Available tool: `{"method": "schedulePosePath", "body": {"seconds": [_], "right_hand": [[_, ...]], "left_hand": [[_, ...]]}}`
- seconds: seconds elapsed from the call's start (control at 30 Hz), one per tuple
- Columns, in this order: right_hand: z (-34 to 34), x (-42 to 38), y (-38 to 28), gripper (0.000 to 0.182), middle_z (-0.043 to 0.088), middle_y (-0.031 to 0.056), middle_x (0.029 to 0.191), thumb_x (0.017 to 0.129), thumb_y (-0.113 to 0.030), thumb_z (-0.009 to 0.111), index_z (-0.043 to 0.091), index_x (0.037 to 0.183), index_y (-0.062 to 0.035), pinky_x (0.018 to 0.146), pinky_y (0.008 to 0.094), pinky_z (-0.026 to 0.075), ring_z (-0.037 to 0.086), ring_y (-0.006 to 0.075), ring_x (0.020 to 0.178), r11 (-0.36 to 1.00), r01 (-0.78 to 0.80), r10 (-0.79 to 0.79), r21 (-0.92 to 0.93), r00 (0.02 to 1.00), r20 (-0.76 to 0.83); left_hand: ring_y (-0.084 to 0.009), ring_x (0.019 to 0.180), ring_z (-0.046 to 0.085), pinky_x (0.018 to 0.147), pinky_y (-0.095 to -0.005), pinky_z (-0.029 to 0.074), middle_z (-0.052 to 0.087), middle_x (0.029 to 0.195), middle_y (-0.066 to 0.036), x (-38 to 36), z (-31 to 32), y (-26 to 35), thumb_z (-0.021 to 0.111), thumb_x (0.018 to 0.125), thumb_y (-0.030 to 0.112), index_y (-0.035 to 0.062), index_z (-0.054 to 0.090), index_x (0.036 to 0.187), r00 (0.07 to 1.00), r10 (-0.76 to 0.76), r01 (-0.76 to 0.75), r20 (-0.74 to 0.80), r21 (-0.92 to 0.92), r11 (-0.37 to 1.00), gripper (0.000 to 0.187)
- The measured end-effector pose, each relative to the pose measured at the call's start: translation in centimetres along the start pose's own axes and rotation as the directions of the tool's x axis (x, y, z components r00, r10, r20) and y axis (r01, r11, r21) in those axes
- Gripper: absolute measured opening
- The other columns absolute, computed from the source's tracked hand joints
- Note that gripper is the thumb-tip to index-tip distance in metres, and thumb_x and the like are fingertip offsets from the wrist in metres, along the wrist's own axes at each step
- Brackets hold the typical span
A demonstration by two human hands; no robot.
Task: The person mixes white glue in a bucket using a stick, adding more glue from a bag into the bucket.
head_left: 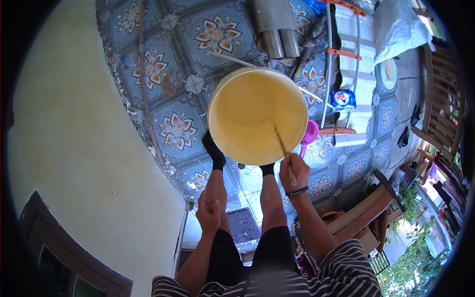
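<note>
A large round bucket [257,106] with a pale rim stands on the floor in front of my feet, and its inside looks yellow. My right hand [295,173] is wrapped around a thin stick [281,138], which slants down into the bucket; its lower tip shows near the middle. My left hand [209,214] hangs in front of my left shin with its fingers curled in, and I see nothing in it. A pink plastic handle or scoop [310,132] sits against the bucket's right side, partly hidden by it.
Patterned blue tiles [178,129] cover the floor. A long thin rod [143,74] lies along the wall [89,123] at left. To the right are a ladder-like metal frame [328,64], a blue packet [343,100] and a wooden bench [358,213]. Metal pipes [279,42] lie beyond the bucket.
</note>
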State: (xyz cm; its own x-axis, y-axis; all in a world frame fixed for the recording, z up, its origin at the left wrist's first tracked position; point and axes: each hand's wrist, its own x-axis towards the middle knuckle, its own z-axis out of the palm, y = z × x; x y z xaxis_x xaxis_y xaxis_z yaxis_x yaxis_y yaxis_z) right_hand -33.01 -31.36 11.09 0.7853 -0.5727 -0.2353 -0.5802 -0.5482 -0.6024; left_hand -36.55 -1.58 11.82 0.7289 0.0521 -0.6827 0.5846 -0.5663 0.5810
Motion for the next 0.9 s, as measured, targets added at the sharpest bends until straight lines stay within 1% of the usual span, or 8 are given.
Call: {"method": "schedulePosePath", "body": {"seconds": [0.1,0.23,0.37,0.47,0.53,0.67,0.8,0.9], "right_hand": [[2.4,2.7,0.2,0.005,0.059,0.0164,0.07,0.081,0.002,0.061,0.059,0.086,0.0015,0.055,0.0406,0.051,0.061,0.0348,0.062,0.966,0.256,-0.249,0.037,0.959,-0.135],[5.1,2.6,-1.7,0.01,0.059,0.0163,0.071,0.079,0.003,0.062,0.058,0.088,0.0012,0.055,0.0405,0.05,0.061,0.0345,0.063,0.894,0.341,-0.358,0.292,0.934,0.006],[2.6,-0.2,-1.7,0.007,0.058,0.0163,0.065,0.083,-0.002,0.062,0.056,0.08,-0.0013,0.055,0.0406,0.05,0.063,0.0365,0.063,0.953,0.141,-0.212,0.269,0.943,0.256],[-0.5,-0.1,-0.6,0.008,0.06,0.0153,0.067,0.087,-0.004,0.059,0.06,0.081,-0.0002,0.053,0.0371,0.048,0.062,0.0304,0.058,0.996,0.013,-0.027,0.086,0.986,0.165],[-1.0,1.5,-0.2,0.01,0.06,0.0158,0.067,0.089,-0.004,0.058,0.061,0.082,0.0009,0.053,0.0378,0.048,0.063,0.0303,0.059,0.997,0.038,-0.036,0.062,0.998,-0.044],[2.9,4.0,0.0,0.004,0.059,0.0171,0.071,0.085,0.001,0.059,0.06,0.089,0.0014,0.057,0.0413,0.05,0.061,0.0344,0.062,0.947,0.248,-0.233,0.204,0.968,-0.096],[2.9,2.7,-1.8,0.002,0.06,0.0168,0.069,0.083,0.001,0.06,0.059,0.085,0.0003,0.057,0.0407,0.05,0.063,0.0355,0.063,0.921,0.179,-0.268,0.347,0.936,0.23],[0.1,2.2,-0.9,0.004,0.059,0.017,0.067,0.083,0.0,0.06,0.058,0.08,-0.0001,0.056,0.0414,0.05,0.062,0.0358,0.061,0.98,0.105,-0.151,0.167,0.946,0.288]], "left_hand": [[-0.0136,0.064,0.067,0.062,-0.0265,0.051,0.067,0.072,-0.009,-0.1,0.1,0.8,0.065,0.087,0.018,-0.0025,0.048,0.134,0.999,-0.037,0.038,0.007,-0.045,0.998,0.054],[-0.0116,0.06,0.064,0.057,-0.0248,0.049,0.066,0.074,-0.009,-0.1,0.2,-0.1,0.064,0.088,0.015,-0.0016,0.047,0.134,0.999,0.031,-0.031,-0.013,0.004,1.0,0.052],[-0.0094,0.053,0.059,0.048,-0.0223,0.045,0.063,0.079,-0.009,-0.1,0.3,-0.4,0.062,0.09,0.012,-0.0001,0.046,0.136,0.998,0.062,-0.062,0.004,0.008,0.998,0.051],[-0.0093,0.053,0.059,0.049,-0.0224,0.045,0.063,0.078,-0.009,0.0,0.4,-0.3,0.062,0.09,0.012,0.0001,0.046,0.136,0.997,0.076,-0.076,0.001,0.0,0.997,0.051],[-0.0093,0.053,0.059,0.049,-0.0226,0.046,0.063,0.077,-0.009,0.1,0.4,-0.5,0.062,0.09,0.012,0.0001,0.046,0.136,0.996,0.088,-0.088,0.001,0.011,0.996,0.05],[-0.0095,0.054,0.06,0.05,-0.0229,0.046,0.064,0.076,-0.009,0.0,0.5,-0.5,0.062,0.089,0.011,-0.0006,0.047,0.135,0.997,0.083,-0.083,0.001,0.026,0.996,0.05],[-0.0096,0.056,0.061,0.052,-0.0232,0.047,0.065,0.077,-0.01,0.0,0.5,-0.4,0.063,0.088,0.011,-0.0017,0.048,0.134,0.996,0.088,-0.087,-0.011,0.045,0.995,0.05],[-0.01,0.058,0.061,0.054,-0.0235,0.048,0.066,0.077,-0.01,0.1,0.5,-0.3,0.064,0.087,0.012,-0.0023,0.049,0.133,0.993,0.116,-0.114,-0.022,0.065,0.991,0.051]]}}
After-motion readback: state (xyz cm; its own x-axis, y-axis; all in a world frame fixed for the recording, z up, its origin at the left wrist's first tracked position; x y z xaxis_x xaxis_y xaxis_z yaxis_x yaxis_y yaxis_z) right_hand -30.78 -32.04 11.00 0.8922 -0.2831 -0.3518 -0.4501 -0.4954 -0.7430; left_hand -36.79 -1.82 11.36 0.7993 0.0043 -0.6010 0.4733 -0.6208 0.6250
